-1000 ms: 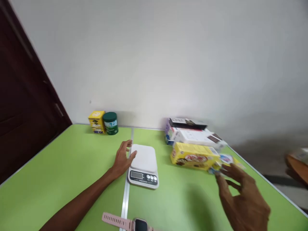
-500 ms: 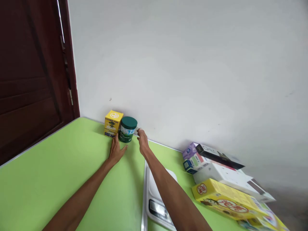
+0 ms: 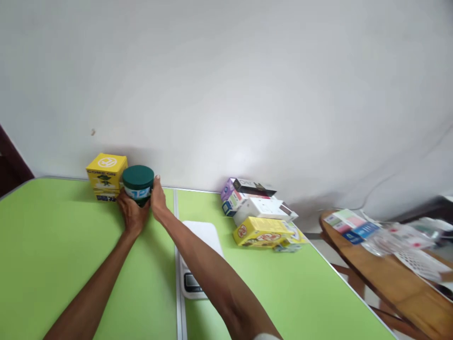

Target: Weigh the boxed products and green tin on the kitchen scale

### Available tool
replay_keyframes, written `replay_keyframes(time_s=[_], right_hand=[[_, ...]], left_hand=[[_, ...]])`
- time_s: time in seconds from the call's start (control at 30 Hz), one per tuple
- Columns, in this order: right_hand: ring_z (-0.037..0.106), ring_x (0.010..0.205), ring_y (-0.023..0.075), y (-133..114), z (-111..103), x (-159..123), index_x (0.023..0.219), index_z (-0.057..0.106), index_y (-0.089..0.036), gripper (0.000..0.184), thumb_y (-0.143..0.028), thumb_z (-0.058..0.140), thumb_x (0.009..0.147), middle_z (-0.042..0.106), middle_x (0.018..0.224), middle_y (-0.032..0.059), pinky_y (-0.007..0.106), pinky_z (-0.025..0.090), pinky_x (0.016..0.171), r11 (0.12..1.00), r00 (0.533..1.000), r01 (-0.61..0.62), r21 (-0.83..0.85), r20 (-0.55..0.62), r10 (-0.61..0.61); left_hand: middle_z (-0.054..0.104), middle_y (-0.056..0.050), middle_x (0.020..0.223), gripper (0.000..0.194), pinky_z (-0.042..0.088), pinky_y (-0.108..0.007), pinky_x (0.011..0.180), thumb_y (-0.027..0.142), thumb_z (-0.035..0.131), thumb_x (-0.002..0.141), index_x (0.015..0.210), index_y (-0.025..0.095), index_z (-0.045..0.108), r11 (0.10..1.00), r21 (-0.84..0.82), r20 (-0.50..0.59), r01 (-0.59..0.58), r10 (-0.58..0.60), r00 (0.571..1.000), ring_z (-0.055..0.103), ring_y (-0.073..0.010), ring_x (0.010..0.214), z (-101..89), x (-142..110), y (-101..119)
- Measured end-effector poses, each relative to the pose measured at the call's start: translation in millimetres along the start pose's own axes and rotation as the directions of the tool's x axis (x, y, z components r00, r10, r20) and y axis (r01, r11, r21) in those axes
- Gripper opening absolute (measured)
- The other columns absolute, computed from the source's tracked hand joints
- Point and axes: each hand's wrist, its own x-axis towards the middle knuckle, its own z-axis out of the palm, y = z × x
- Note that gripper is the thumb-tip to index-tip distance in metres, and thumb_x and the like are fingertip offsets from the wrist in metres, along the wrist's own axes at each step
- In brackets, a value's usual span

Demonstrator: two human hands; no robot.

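Note:
A green jar [image 3: 138, 177] with a dark green lid and a white-and-blue label stands upright near the wall. My left hand [image 3: 133, 213] closes round its lower front left, hiding most of the base. On the jar's right side, my right hand [image 3: 157, 197] presses with its fingers partly behind it. Whether the jar touches the table cannot be seen. Just left of it, close to my left fingers, is a yellow box [image 3: 106, 174] printed "COME ON". A white kitchen scale [image 3: 203, 236] lies partly under my right forearm.
Several boxes stand along the wall to the right, among them a white box [image 3: 262, 210] and a yellow carton [image 3: 262, 232]. A metal seam crosses the green table [image 3: 71, 264]. Beyond its right edge, a wooden table [image 3: 399, 283] carries packets and papers.
Both hands have closed in on the jar from either side and now grip it. The view has swung right, bringing the wooden table into sight.

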Motion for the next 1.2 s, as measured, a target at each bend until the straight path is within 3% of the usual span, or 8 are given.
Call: replay_keyframes(time_s=[0.13, 0.3, 0.43, 0.57, 0.73, 0.9, 1.1, 1.2], right_hand=[[0.049, 0.143, 0.0325, -23.1, -21.9, -44.6, 0.137, 0.065, -0.014, 0.096, -0.089, 0.027, 0.09, 0.06, 0.148, 0.015, 0.045, 0.032, 0.121, 0.989, 1.0, -0.007, -0.146, 0.022, 0.01], [0.06, 0.129, 0.0323, -71.2, -80.4, -92.5, 0.126, 0.07, -0.02, 0.084, -0.087, 0.032, 0.09, 0.068, 0.135, 0.0132, 0.045, 0.045, 0.109, 0.97, 0.987, 0.128, -0.207, 0.124, -0.103], [0.065, 0.114, 0.0317, -101.6, -143.3, -129.1, 0.114, 0.073, -0.023, 0.077, -0.084, 0.033, 0.092, 0.073, 0.12, 0.0112, 0.045, 0.054, 0.094, 0.932, 0.977, 0.208, -0.296, 0.115, -0.181], [0.067, 0.102, 0.0298, -105.3, -199.2, -160.7, 0.102, 0.074, -0.022, 0.073, -0.082, 0.034, 0.093, 0.075, 0.103, 0.0097, 0.044, 0.055, 0.09, 0.906, 0.974, 0.222, -0.36, 0.036, -0.225], [0.068, 0.102, 0.0324, -80.7, -237.3, -174.9, 0.102, 0.074, -0.018, 0.077, -0.083, 0.033, 0.092, 0.074, 0.102, 0.0136, 0.046, 0.057, 0.087, 0.911, 0.977, 0.182, -0.369, -0.036, -0.21], [0.068, 0.104, 0.0309, -63.7, -243.8, -174.4, 0.105, 0.074, -0.021, 0.074, -0.083, 0.037, 0.091, 0.075, 0.105, 0.0113, 0.044, 0.059, 0.086, 0.935, 0.976, 0.184, -0.303, -0.053, -0.209], [0.068, 0.109, 0.0313, -53.8, -247.8, -179.4, 0.107, 0.074, -0.022, 0.071, -0.081, 0.036, 0.093, 0.075, 0.113, 0.0123, 0.047, 0.057, 0.093, 0.948, 0.973, 0.204, -0.244, -0.058, -0.225], [0.068, 0.113, 0.0333, -29.8, -254.8, -180.8, 0.111, 0.073, -0.019, 0.079, -0.086, 0.037, 0.089, 0.074, 0.121, 0.0163, 0.05, 0.057, 0.095, 0.975, 0.964, 0.147, -0.164, -0.196, -0.179]], left_hand=[[0.054, -0.026, 0.128, 0.096, 0.048, -0.061, 0.102, 0.053, 0.082, 0.066, 0.14, 0.008, 0.04, 1.0, 0.0, 0.049, 0.012, -0.012, 0.999, 0.056, -0.0442, 0.125, -30.1, -15.3, 22.4], [0.057, -0.018, 0.125, 0.093, 0.053, -0.056, 0.098, 0.051, 0.086, 0.062, 0.136, 0.016, 0.044, 0.995, -0.033, 0.058, -0.094, 0.095, 0.994, 0.061, -0.04, 0.12, -66.7, -38.2, 82.7], [0.06, -0.013, 0.119, 0.086, 0.056, -0.048, 0.091, 0.047, 0.089, 0.06, 0.13, 0.018, 0.047, 0.984, -0.12, 0.135, -0.13, 0.146, 0.98, 0.065, -0.0348, 0.112, -71.4, -68.5, 133.3], [0.06, -0.011, 0.118, 0.084, 0.055, -0.045, 0.091, 0.043, 0.091, 0.059, 0.127, 0.02, 0.048, 0.968, -0.204, 0.251, -0.148, 0.198, 0.948, 0.064, -0.0329, 0.113, -59.6, -109.2, 161.6], [0.059, -0.013, 0.121, 0.084, 0.053, -0.047, 0.095, 0.04, 0.09, 0.061, 0.129, 0.02, 0.045, 0.964, -0.216, 0.377, -0.153, 0.227, 0.898, 0.062, -0.0338, 0.117, -43.4, -142.3, 167.1], [0.059, -0.013, 0.122, 0.082, 0.053, -0.048, 0.095, 0.041, 0.089, 0.063, 0.128, 0.02, 0.044, 0.965, -0.207, 0.43, -0.16, 0.237, 0.871, 0.063, -0.0328, 0.116, -36.6, -147.2, 162.1], [0.057, -0.016, 0.129, 0.094, 0.048, -0.054, 0.105, 0.048, 0.089, 0.064, 0.139, 0.018, 0.041, 0.966, -0.205, 0.49, -0.16, 0.243, 0.837, 0.057, -0.036, 0.126, -45.6, -144.2, 155.1], [0.049, -0.019, 0.145, 0.093, 0.042, -0.055, 0.113, 0.058, 0.078, 0.077, 0.149, 0.019, 0.035, 0.96, -0.26, 0.524, -0.109, 0.234, 0.819, 0.051, -0.0352, 0.137, -57.1, -142.8, 136.7]])
